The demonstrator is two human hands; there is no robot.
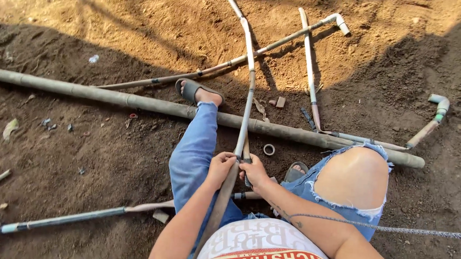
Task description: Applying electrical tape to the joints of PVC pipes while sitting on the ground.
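Both hands closed round one long thin pipe (247,94) at lower centre of frame, left hand (220,167) and right hand (253,171) side by side, pipe running up between the legs to the top edge. Judged light, stiff yet springy given its visible bow, dusty but not slippery; best gripped near the joint where held now. Counted on the soil: one thick pipe (114,97) across mid-frame, two thin elbow-ended pipes (295,37) at upper right, one small ring (268,149).
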